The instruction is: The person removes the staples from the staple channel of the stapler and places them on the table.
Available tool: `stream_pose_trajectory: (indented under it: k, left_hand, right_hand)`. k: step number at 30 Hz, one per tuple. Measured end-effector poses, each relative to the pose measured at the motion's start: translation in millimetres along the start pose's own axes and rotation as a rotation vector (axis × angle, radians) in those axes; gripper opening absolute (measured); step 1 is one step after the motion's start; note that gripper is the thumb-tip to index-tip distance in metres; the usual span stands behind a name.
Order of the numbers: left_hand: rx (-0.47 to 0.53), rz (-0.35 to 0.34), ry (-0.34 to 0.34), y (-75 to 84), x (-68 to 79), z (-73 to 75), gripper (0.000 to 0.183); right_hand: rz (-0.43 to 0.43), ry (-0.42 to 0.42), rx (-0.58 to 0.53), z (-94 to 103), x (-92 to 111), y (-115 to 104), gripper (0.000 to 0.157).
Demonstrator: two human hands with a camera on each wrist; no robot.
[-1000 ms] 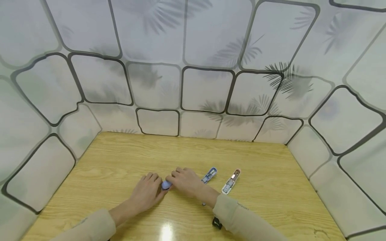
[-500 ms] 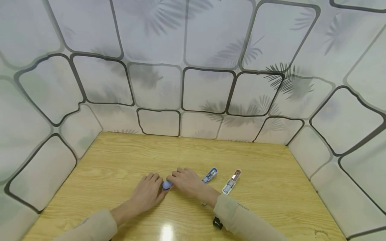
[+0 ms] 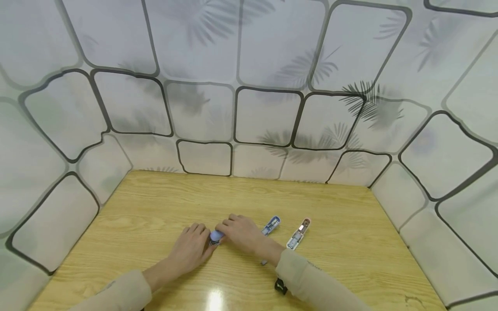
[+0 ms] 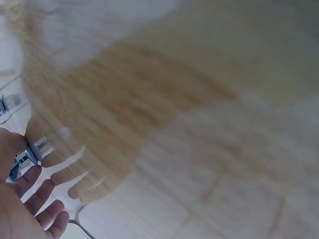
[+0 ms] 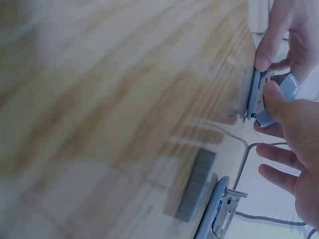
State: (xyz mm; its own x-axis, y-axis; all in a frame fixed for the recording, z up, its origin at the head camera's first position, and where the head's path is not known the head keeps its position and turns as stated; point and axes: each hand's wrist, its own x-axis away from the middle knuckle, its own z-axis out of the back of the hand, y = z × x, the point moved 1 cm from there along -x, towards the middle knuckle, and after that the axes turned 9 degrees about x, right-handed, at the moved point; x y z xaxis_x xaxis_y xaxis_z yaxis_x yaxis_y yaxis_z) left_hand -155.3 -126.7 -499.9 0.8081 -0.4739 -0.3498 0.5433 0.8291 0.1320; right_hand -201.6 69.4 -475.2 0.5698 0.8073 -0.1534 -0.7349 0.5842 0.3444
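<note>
A small blue stapler (image 3: 215,236) is between my two hands over the table. Its blue cover (image 5: 290,85) stands raised away from the base, and the metal inside shows in the right wrist view. My left hand (image 3: 189,245) holds the near end of the base between thumb and fingers. With thumb and forefinger, my right hand (image 3: 242,234) pinches the raised cover; its other fingers stay loosely bent. In the left wrist view only part of the stapler (image 4: 24,160) shows beside the left fingers.
To the right lie a second blue stapler (image 3: 275,222), partly behind the right wrist, and a white and pinkish stapler (image 3: 298,234). A grey strip of staples (image 5: 197,184) lies near the second one. A patterned curtain (image 3: 256,116) surrounds the wooden table (image 3: 175,194).
My right hand has risen slightly, tilting the stapler's blue cover up, so more of the metal beneath shows. The left hand has stayed in place.
</note>
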Motion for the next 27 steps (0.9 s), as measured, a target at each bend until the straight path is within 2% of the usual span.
stream_pose_trajectory:
  k: [10,18,25,27]
  left_hand:
    - [0.002,0.0,-0.024,-0.2,-1.3,0.0,0.039]
    - [0.009,0.0,-0.02,1.4,-0.7,3.6,0.032]
    - [0.005,0.001,-0.011,2.0,-0.6,4.2,0.029]
    - [0.001,0.001,-0.006,1.9,-0.8,3.8,0.029]
  right_hand:
    - [-0.02,0.039,-0.009,-0.4,5,1,0.041]
    - [-0.007,0.103,0.02,-0.1,7,1,0.041]
    - [-0.033,0.071,-0.004,2.2,11,5,0.042]
    - [-0.035,0.086,0.0,1.5,11,7,0.041]
